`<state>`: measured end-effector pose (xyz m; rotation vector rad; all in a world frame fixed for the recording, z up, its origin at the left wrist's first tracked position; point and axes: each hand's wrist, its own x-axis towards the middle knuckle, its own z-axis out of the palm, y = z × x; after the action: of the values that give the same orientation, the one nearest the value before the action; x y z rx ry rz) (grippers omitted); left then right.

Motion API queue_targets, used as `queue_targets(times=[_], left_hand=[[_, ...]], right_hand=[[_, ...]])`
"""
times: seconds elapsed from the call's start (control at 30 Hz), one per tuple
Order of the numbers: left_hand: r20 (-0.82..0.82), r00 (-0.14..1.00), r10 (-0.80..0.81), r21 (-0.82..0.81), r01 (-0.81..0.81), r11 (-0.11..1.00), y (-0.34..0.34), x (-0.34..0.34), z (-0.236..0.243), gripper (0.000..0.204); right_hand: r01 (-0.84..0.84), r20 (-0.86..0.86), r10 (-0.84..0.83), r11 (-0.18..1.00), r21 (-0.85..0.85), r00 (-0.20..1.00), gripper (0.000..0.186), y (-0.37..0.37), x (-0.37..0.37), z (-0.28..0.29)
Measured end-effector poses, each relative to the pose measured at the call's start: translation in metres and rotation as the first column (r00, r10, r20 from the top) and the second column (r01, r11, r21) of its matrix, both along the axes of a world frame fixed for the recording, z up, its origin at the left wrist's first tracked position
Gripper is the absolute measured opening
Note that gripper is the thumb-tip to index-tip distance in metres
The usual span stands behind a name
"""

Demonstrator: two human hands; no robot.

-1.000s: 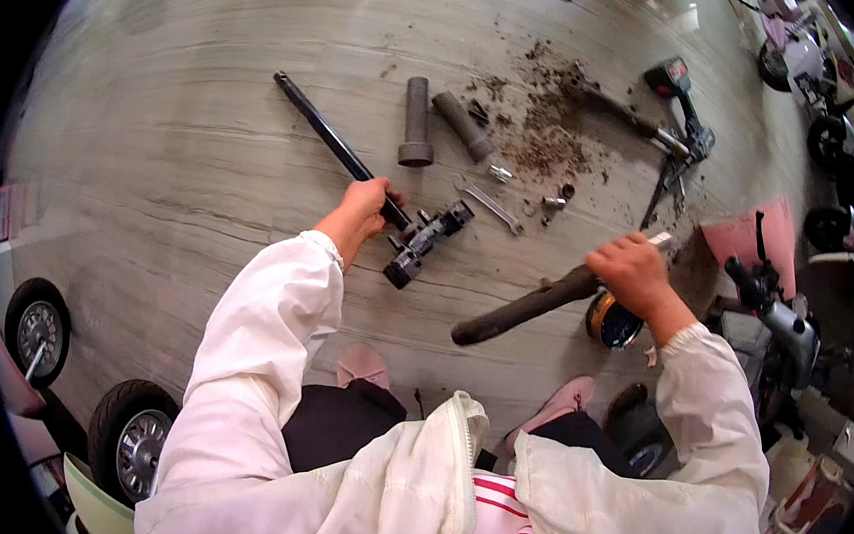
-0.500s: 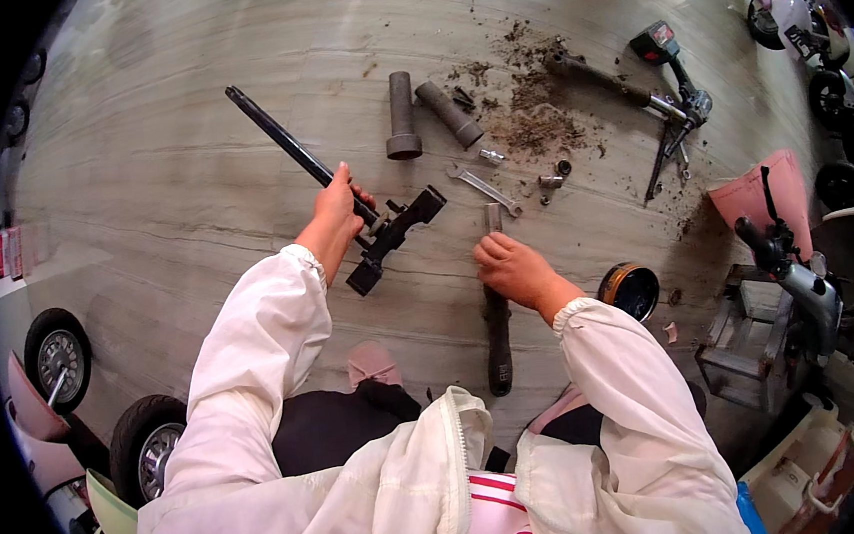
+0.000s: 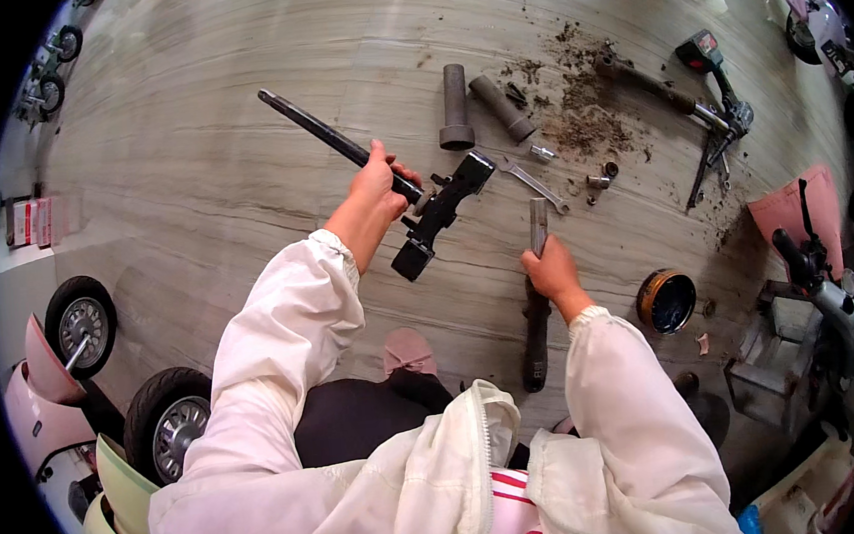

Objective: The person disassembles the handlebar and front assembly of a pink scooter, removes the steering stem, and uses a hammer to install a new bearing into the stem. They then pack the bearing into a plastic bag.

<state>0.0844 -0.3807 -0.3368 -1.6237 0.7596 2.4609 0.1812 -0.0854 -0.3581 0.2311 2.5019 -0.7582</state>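
My left hand point(image 3: 378, 185) is closed around the black tube of a steering stem point(image 3: 316, 130), which slants up to the far left. Its black fork clamp point(image 3: 443, 215) sits at the near end, just beyond my fingers. My right hand point(image 3: 554, 269) grips a long dark-handled tool point(image 3: 536, 344) by its upper part. The tool's grey metal end sticks out past the fingers, and its handle points back toward me. Beyond that hand is an open-end wrench point(image 3: 533, 184) on the floor. Two grey flanged tubes point(image 3: 455, 109) lie farther off, one slightly tilted.
Sockets point(image 3: 598, 181) and dark dirt point(image 3: 591, 119) lie scattered ahead. A cordless impact wrench point(image 3: 718, 73) rests far right near another dirty stem point(image 3: 654, 86). A round tin point(image 3: 666, 300) and a metal frame point(image 3: 774, 345) stand right. Wheels point(image 3: 174, 427) and scooter panels are at left.
The view has shifted, so floor objects appear farther right. The fork clamp has turned slightly in my left hand's hold. My right hand keeps its grip, with the tool leaning a little more.
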Motion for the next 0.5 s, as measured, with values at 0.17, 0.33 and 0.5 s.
queue_targets(times=[0.17,0.33,0.5], left_hand=[[0.052,0.996,0.069,0.011,-0.070,0.998,0.001,-0.003,0.002,0.041],[0.064,0.989,0.134,-0.032,-0.132,0.991,0.005,-0.009,0.003,0.043],[0.023,0.991,0.133,-0.097,-0.130,0.987,0.003,-0.006,0.000,0.041]], right_hand=[[0.048,0.127,0.013,0.885,-0.463,0.992,0.029,-0.019,0.019,0.045],[-0.442,-0.233,0.398,0.878,-0.184,0.888,0.029,-0.055,0.039,0.079],[-0.567,-0.219,0.545,0.823,-0.047,0.809,0.021,-0.062,0.038,0.080]])
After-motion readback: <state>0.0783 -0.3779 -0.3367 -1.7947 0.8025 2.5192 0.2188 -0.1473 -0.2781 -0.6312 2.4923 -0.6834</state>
